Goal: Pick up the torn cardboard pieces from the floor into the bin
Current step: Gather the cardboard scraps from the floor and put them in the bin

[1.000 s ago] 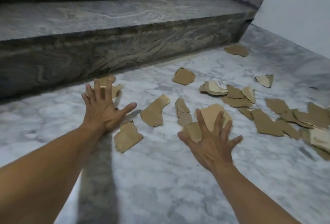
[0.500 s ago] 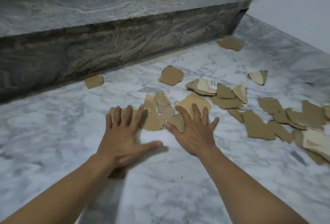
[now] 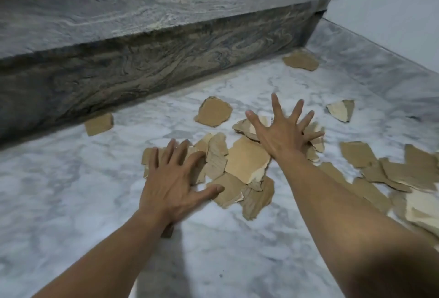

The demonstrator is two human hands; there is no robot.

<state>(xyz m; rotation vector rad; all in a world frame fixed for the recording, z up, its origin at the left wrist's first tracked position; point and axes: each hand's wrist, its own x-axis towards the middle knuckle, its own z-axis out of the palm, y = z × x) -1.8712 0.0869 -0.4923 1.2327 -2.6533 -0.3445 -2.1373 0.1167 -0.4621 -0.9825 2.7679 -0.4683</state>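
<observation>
Torn cardboard pieces [image 3: 247,162] lie heaped on the marble floor [image 3: 71,190] below the step [image 3: 142,36]: probably light, stiff, flat, best lifted by an edge. Left hand [image 3: 175,183] presses flat; right hand [image 3: 280,136] is splayed over the pile; neither grips. No bin visible.

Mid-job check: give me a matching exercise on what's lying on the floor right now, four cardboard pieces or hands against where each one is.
Things:
1. small square piece
2. pale-faced piece
3. left hand
4. right hand

Places:
A. spread open above the scraps farther from the camera
B. alone on the floor at the foot of the dark stone step
C. palm down on the near pile's left edge
D. apart from the rest, toward the white wall

Pairs: 1-B, 2-D, 3-C, 4-A
</observation>
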